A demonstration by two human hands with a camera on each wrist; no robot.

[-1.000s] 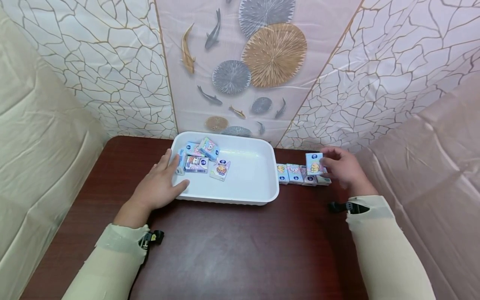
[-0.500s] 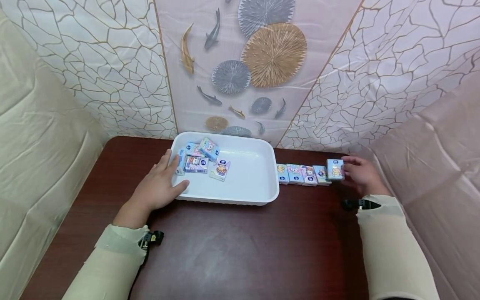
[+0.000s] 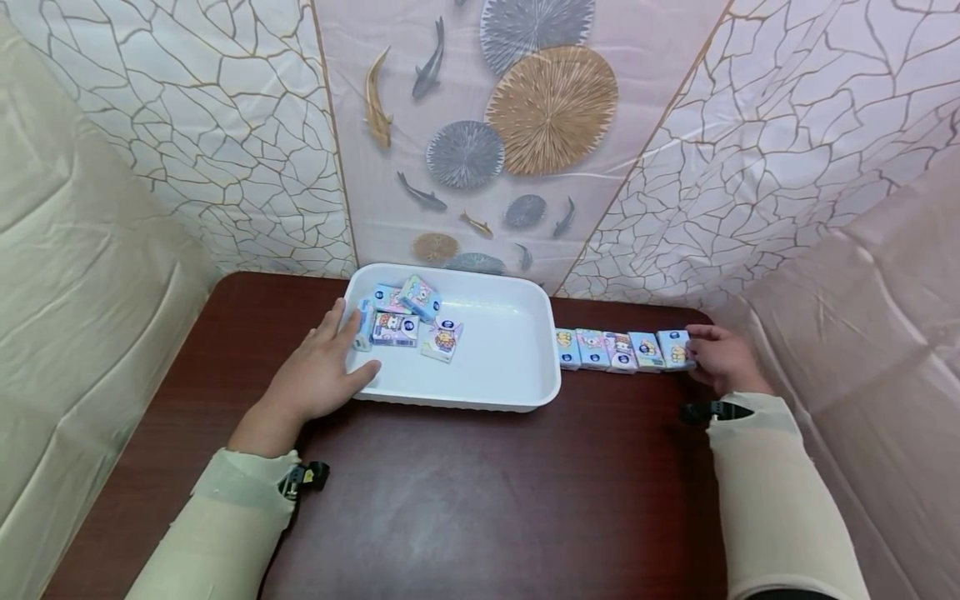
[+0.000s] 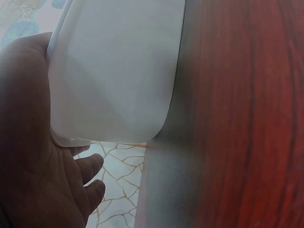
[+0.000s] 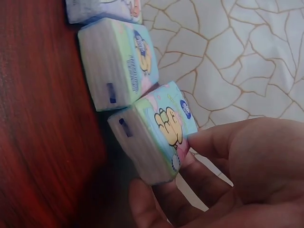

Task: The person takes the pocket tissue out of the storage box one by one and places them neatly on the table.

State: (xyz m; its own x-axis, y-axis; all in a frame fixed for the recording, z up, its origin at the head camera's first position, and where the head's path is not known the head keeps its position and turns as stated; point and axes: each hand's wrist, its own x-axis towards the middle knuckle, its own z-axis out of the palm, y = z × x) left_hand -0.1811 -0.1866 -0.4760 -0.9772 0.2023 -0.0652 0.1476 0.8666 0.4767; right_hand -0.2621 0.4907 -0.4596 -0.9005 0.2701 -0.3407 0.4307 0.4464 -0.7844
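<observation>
My left hand (image 3: 315, 371) rests on the left rim of a white tray (image 3: 495, 400), fingers extended along it and thumb over the near-left corner. Close up in the left wrist view, the palm lies against the outside of the tray (image 4: 114, 71). At the right end of a row, my right hand (image 3: 723, 358) grips a small blue tissue pack (image 3: 676, 350) with a yellow cartoon print. The right wrist view has the thumb on the edge of this tissue pack (image 5: 166, 123) and fingers curled at its end. It stands slightly angled against the neighbouring pack (image 5: 118, 61).
Several similar packs (image 3: 621, 352) line up from the tray's right side. More tissue packs (image 3: 395, 329) lie loosely in the tray's left half. The dark red-brown table (image 3: 465, 492) meets a patterned wall covering (image 3: 262, 150) at the back, with beige fabric (image 3: 862, 317) on the right.
My right hand has carried its tissue pack rightward from above the row, then lowered it to the row's right end. The left hand has stayed on the tray.
</observation>
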